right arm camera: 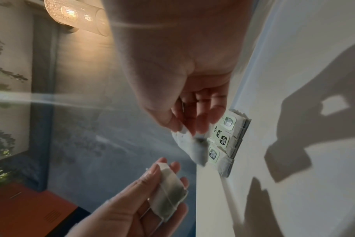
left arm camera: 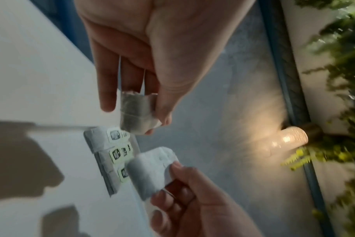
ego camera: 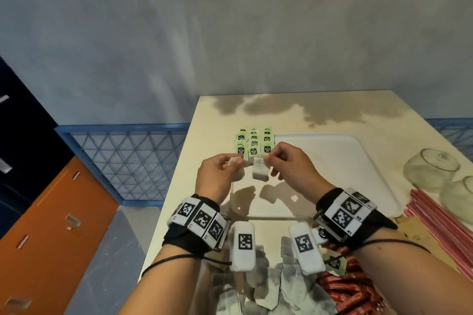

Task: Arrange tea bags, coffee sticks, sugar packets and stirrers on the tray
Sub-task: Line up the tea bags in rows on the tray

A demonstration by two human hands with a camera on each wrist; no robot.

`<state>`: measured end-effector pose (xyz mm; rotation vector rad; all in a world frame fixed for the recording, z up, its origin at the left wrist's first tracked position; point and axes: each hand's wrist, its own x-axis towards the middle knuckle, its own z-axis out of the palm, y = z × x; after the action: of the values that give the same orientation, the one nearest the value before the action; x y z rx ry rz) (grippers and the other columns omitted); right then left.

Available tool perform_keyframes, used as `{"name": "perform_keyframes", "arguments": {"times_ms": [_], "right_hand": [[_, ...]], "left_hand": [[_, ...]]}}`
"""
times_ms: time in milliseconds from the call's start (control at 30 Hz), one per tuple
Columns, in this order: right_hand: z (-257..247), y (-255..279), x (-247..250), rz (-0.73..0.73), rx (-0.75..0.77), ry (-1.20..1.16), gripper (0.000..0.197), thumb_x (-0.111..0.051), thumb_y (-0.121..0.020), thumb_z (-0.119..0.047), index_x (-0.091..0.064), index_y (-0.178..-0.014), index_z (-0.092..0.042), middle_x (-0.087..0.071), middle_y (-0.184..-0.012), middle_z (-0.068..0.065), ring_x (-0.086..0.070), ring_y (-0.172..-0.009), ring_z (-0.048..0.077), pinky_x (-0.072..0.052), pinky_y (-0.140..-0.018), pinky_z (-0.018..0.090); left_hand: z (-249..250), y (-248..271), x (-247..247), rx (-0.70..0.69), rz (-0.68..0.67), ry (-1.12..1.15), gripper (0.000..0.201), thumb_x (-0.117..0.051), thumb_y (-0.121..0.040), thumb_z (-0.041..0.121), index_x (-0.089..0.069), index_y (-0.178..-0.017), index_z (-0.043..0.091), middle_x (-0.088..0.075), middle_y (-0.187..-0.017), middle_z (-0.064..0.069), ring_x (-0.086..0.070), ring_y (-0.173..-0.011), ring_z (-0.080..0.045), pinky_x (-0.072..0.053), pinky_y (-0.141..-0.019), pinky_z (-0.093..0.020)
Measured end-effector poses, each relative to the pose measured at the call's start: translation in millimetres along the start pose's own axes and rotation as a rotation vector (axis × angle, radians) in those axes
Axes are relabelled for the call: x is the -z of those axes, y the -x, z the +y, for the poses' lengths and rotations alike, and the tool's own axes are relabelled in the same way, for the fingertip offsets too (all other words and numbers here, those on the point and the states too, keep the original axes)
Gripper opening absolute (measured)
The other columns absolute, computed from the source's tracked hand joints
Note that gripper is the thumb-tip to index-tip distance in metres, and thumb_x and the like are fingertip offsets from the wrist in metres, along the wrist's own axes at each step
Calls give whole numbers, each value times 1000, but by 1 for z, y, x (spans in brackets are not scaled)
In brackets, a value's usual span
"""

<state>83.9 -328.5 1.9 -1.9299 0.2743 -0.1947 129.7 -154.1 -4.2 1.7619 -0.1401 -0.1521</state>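
Now | left hand (ego camera: 217, 171) pinches a tea bag (ego camera: 236, 172) | right hand (ego camera: 289, 163) pinches another tea bag (ego camera: 259, 172) | both raised above tray (ego camera: 358, 174)

Green tea-bag tags (ego camera: 254, 142), far-left corner of tray (ego camera: 358, 161): dark emblem with white lettering, too blurred to read. Wrist bands (ego camera: 202, 221): black-and-white square code markers, no legible text.

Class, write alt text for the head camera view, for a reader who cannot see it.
Two hands hold one tea bag each above a white tray: the left hand pinches a tea bag, the right hand another. Beyond them lie rows of green-tagged tea bags; loose tea bags, red sticks and pink stirrers lie nearer.
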Motion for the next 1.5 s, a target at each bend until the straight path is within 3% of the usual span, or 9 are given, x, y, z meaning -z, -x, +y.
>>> {"name": "perform_keyframes", "arguments": {"times_ms": [167,300,567,667,800,967,1233,1367,1500], "right_hand": [[-2,3,-6,46,12,99,12,-61,-89,-13,-57,-81,-4,-69,-75,13,-68,-61,25,-59,-69,44],[-3,5,-13,33,6,71,11,-60,-91,-12,-58,-85,-4,-70,-74,13,-70,-61,27,-59,-70,42],[8,-5,-13,-80,-43,-64,22,-49,-98,-1,-69,-98,-10,-73,-92,14,-72,-82,29,-60,-82,41],[9,-11,-11,-132,-48,-102,27,-48,-96,5,-72,-103,-5,-73,-96,13,-71,-80,24,-61,-75,34],[11,-24,-6,-38,-16,-22,16,-65,-90,-5,-69,-104,-12,-68,-83,5,-63,-61,15,-55,-59,26],[25,-45,-7,-153,-43,121,4,-68,-90,-9,-70,-87,-9,-69,-70,9,-65,-62,20,-58,-67,37],[42,-80,-13,-66,-49,360,10,-67,-90,-12,-69,-80,-10,-64,-63,-3,-58,-59,8,-46,-64,22],[39,-95,-22,-56,-16,358,14,-68,-89,-13,-66,-76,-16,-63,-62,-4,-57,-57,8,-44,-62,22],[38,-105,-27,-50,0,400,9,-67,-89,-11,-68,-81,-13,-60,-66,-10,-58,-70,13,-47,-73,26]], "left_hand": [[-1,6,-15,-138,32,-326,16,-67,-89,32,-76,-101,27,-76,-87,2,-71,-82,-17,-59,-76,-39],[0,11,-33,-177,2,-425,20,-64,-92,29,-75,-107,25,-77,-96,0,-70,-91,-19,-57,-79,-38],[-3,0,-33,-114,23,-295,24,-66,-90,21,-74,-112,19,-77,-94,-5,-71,-85,-20,-57,-80,-35],[-6,-9,-28,-41,35,-253,19,-64,-89,20,-77,-103,19,-76,-83,-3,-71,-80,-19,-59,-79,-37],[-16,-21,-25,55,-23,-172,12,-67,-86,17,-77,-90,23,-75,-75,0,-72,-77,-21,-61,-76,-41],[-22,-26,-22,98,-114,-98,15,-64,-90,16,-76,-87,24,-74,-76,-8,-63,-62,-20,-57,-66,-37],[-30,-44,6,204,3,68,17,-58,-96,21,-75,-98,25,-75,-91,-11,-72,-83,-33,-62,-72,-48],[-34,-49,17,308,28,180,19,-56,-93,14,-74,-98,15,-72,-101,-14,-72,-86,-31,-61,-71,-48],[-34,-48,23,380,-46,205,20,-51,-90,2,-67,-104,3,-72,-78,-8,-69,-66,-19,-60,-65,-37]]}}
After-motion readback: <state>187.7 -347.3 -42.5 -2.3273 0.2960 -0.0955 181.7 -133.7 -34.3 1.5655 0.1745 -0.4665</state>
